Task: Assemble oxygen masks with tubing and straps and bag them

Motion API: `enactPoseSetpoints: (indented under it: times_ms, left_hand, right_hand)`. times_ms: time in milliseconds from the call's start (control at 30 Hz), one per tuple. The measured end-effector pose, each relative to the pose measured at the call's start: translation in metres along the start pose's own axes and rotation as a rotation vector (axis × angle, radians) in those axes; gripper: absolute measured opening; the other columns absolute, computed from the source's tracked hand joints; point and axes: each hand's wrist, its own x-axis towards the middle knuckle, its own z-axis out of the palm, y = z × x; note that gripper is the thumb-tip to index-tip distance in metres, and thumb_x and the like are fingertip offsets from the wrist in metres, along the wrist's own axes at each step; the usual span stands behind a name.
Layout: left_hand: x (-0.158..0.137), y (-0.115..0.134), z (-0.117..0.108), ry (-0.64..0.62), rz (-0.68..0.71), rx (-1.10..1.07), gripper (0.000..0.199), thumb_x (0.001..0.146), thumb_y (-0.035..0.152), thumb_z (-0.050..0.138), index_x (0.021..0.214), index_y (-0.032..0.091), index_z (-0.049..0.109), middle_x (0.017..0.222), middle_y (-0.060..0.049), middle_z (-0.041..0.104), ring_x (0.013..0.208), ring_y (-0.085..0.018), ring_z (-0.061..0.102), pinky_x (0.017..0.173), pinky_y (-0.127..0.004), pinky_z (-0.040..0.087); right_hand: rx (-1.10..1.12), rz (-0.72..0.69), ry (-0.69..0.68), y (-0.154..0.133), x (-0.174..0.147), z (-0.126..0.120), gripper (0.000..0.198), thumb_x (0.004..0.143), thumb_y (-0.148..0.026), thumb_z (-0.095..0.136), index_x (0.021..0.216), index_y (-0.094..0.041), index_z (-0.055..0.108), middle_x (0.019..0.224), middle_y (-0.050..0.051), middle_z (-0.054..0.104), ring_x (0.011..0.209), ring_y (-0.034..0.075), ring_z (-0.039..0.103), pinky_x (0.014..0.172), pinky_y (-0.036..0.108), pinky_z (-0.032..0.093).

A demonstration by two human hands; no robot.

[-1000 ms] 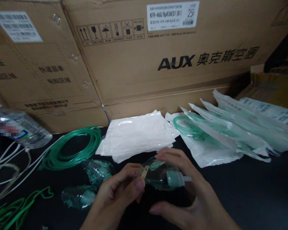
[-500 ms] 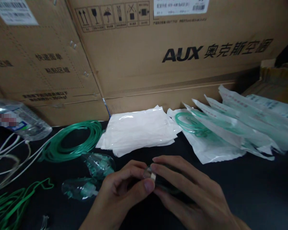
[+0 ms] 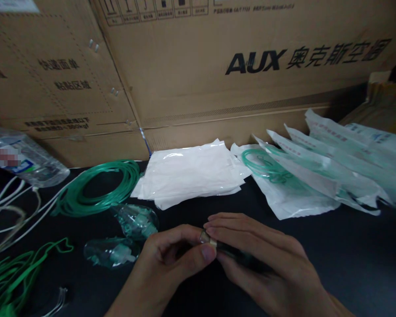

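Between my two hands is a small clear plastic piece with a pale strip (image 3: 212,242); most of it is hidden by my fingers. My left hand (image 3: 174,259) pinches its left end between thumb and fingers. On the other side, my right hand (image 3: 267,259) curls over it, fingertips meeting the left ones. Something dark and see-through shows under the right fingers, too dim to name. Two clear oxygen masks with green fittings lie just left of my left hand, the upper mask (image 3: 138,220) and the lower mask (image 3: 112,253).
Behind my hands lies a stack of white pouches (image 3: 191,176). Packed pouches with green tubing (image 3: 290,189) lean at the right. To the left are coiled green tubing (image 3: 95,204), green elastic straps (image 3: 16,275), a water bottle (image 3: 29,163) and a white cable (image 3: 6,211). A large carton (image 3: 185,88) stands at the back.
The view has tilted down slightly. Both hands keep their hold on the small piece, and the pale strip has turned a little between the fingers.
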Motion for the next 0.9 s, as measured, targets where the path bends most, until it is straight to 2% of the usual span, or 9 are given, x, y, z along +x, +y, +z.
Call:
enactPoseSetpoints:
  times_ms: [167,233,367,433,500,600,667,767,900]
  left_hand:
    - [0.005,-0.007,-0.003,-0.042,0.004,0.006,0.021,0.080,0.041,0.086,0.075,0.022,0.078,0.071,0.002,0.068,0.068,-0.013,0.059,0.066,-0.021,0.050]
    - [0.004,-0.006,-0.004,-0.024,0.017,0.045,0.021,0.081,0.041,0.084,0.078,0.022,0.077,0.074,0.001,0.070,0.072,-0.014,0.062,0.067,-0.021,0.051]
    - [0.001,0.002,-0.005,0.020,0.065,0.151,0.017,0.084,0.040,0.081,0.083,0.023,0.077,0.084,-0.002,0.074,0.084,-0.019,0.068,0.076,-0.024,0.054]
    - [0.001,0.005,-0.006,0.001,0.100,0.182,0.014,0.086,0.037,0.079,0.083,0.023,0.076,0.087,-0.003,0.074,0.087,-0.020,0.069,0.079,-0.025,0.055]
    - [0.001,0.004,-0.006,-0.014,0.152,0.183,0.010,0.087,0.033,0.078,0.083,0.024,0.077,0.093,-0.003,0.073,0.091,-0.019,0.069,0.081,-0.024,0.055]
    - [0.004,0.000,-0.005,0.030,0.228,0.115,0.006,0.082,0.029,0.082,0.081,0.026,0.078,0.096,-0.002,0.073,0.091,-0.017,0.070,0.080,-0.021,0.056]
    - [0.006,-0.003,-0.005,0.096,0.194,0.041,0.010,0.078,0.030,0.086,0.085,0.028,0.080,0.092,0.000,0.077,0.089,-0.017,0.073,0.078,-0.021,0.058]
    - [0.008,-0.003,-0.006,0.160,0.078,0.037,0.025,0.073,0.034,0.090,0.097,0.029,0.084,0.092,-0.002,0.083,0.092,-0.023,0.077,0.081,-0.028,0.062]
    - [0.009,-0.003,-0.006,0.175,0.041,0.102,0.025,0.074,0.042,0.089,0.093,0.027,0.087,0.096,-0.006,0.085,0.098,-0.030,0.078,0.091,-0.038,0.063]
  right_hand:
    - [-0.064,-0.087,-0.060,0.003,-0.005,0.001,0.052,0.087,0.000,0.071,0.132,-0.025,0.070,0.116,0.008,0.081,0.110,0.024,0.076,0.102,0.035,0.061]
    - [-0.055,-0.036,-0.065,0.000,-0.005,0.000,0.051,0.085,-0.005,0.075,0.132,-0.026,0.071,0.123,0.010,0.079,0.114,0.024,0.074,0.100,0.033,0.061]
    - [0.077,0.305,-0.019,-0.008,0.002,-0.008,0.052,0.087,-0.024,0.079,0.137,-0.031,0.068,0.135,0.008,0.073,0.123,0.027,0.069,0.102,0.036,0.059]
    - [0.165,0.484,-0.022,-0.009,0.007,-0.013,0.037,0.092,-0.031,0.073,0.130,-0.030,0.073,0.121,0.007,0.078,0.113,0.026,0.073,0.095,0.036,0.061]
    - [0.285,0.641,-0.087,-0.008,0.012,-0.016,0.025,0.094,-0.036,0.071,0.116,-0.027,0.079,0.106,0.006,0.081,0.097,0.023,0.075,0.081,0.031,0.062]
    - [0.517,0.787,-0.139,-0.005,0.015,-0.017,0.022,0.091,-0.038,0.076,0.108,-0.023,0.080,0.096,0.004,0.081,0.090,0.020,0.075,0.075,0.028,0.059]
    - [0.602,0.817,-0.112,-0.004,0.014,-0.016,0.022,0.086,-0.038,0.081,0.101,-0.022,0.079,0.090,0.002,0.080,0.084,0.018,0.074,0.074,0.027,0.058]
    - [0.607,0.818,-0.101,-0.004,0.013,-0.015,0.020,0.084,-0.038,0.084,0.089,-0.020,0.077,0.080,0.000,0.077,0.074,0.015,0.070,0.069,0.025,0.055]
    - [0.589,0.775,-0.078,-0.007,0.013,-0.012,0.017,0.087,-0.037,0.082,0.086,-0.021,0.078,0.079,0.000,0.078,0.074,0.013,0.070,0.069,0.021,0.055]
